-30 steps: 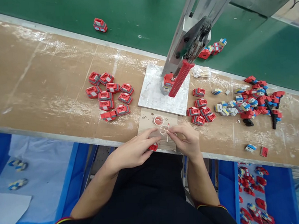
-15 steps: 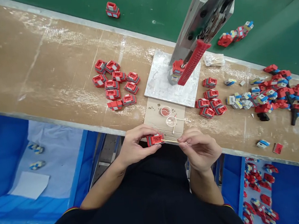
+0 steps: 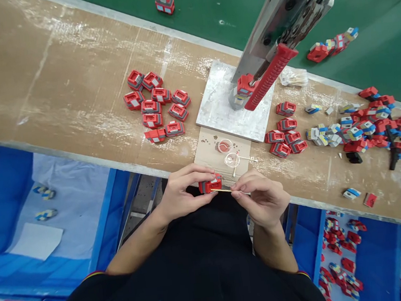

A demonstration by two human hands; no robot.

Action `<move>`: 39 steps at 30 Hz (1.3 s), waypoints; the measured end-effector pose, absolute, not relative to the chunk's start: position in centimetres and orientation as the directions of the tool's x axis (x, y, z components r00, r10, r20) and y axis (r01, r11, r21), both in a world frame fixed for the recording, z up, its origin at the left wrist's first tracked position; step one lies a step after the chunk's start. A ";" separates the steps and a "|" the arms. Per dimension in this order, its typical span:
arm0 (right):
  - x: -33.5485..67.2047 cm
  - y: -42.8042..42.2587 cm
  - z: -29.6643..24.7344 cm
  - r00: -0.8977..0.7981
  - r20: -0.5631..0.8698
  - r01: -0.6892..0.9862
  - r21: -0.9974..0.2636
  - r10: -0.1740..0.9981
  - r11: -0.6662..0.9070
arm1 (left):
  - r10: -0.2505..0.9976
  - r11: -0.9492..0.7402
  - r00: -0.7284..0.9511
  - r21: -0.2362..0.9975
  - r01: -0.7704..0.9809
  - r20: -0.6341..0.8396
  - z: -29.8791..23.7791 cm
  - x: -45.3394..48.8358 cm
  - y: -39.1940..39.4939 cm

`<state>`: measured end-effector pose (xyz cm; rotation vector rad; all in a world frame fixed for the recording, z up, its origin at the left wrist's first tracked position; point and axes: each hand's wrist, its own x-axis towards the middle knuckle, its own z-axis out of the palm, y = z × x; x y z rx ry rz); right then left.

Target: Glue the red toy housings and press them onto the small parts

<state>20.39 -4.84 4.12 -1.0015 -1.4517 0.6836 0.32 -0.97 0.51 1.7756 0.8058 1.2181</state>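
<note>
My left hand [image 3: 183,192] pinches a small red plastic part [image 3: 210,185] just in front of the bench edge. My right hand [image 3: 260,197] is closed on a thin wooden stick [image 3: 222,190] whose tip touches the red part. Right behind them, a cardboard pad [image 3: 208,157] carries two small round cups: one with red liquid [image 3: 224,146] and a clear one [image 3: 231,160] with a swab lying across it.
A hand press with a red handle [image 3: 269,76] stands on a metal plate [image 3: 218,113], a red part under it. Red parts lie in groups at the left [image 3: 155,107] and right [image 3: 286,135]. Mixed red, blue and grey pieces [image 3: 364,125] spread further right. Blue bins [image 3: 380,251] sit below the bench.
My hands drew back from the clear cup to the bench edge. The left hand lifted the red part into view and the right hand's stick now touches it.
</note>
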 end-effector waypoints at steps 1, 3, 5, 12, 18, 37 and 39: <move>20.4 -4.8 4.2 0.051 0.473 0.192 -0.869 0.879 0.457 | 0.845 -0.463 0.329 0.884 0.058 0.421 0.6 0.3 -0.9; 20.6 -4.7 4.2 0.046 0.473 0.194 -0.868 0.880 0.457 | 0.843 -0.468 0.332 0.882 0.062 0.424 0.7 0.3 -0.9; 20.7 -4.7 4.3 0.040 0.478 0.205 -0.863 0.877 0.461 | 0.841 -0.470 0.337 0.881 0.065 0.424 0.8 0.2 -0.8; 21.9 -5.0 4.2 0.034 0.490 0.266 -0.844 0.871 0.465 | 0.868 -0.412 0.327 0.910 0.048 0.375 0.6 0.3 -1.0; 24.4 -3.4 3.8 0.124 0.581 0.489 -0.741 0.804 0.460 | 0.965 0.047 0.261 0.972 -0.228 0.015 -1.3 0.0 -0.9; 23.5 -3.7 4.3 0.220 0.611 0.383 -0.771 0.761 0.509 | 0.827 0.552 0.460 0.619 -0.559 -0.323 0.4 2.0 -1.4; 22.1 -4.0 4.5 0.177 0.618 0.365 -0.764 0.766 0.532 | 0.800 0.593 0.466 0.615 -0.520 -0.377 1.0 2.8 -1.5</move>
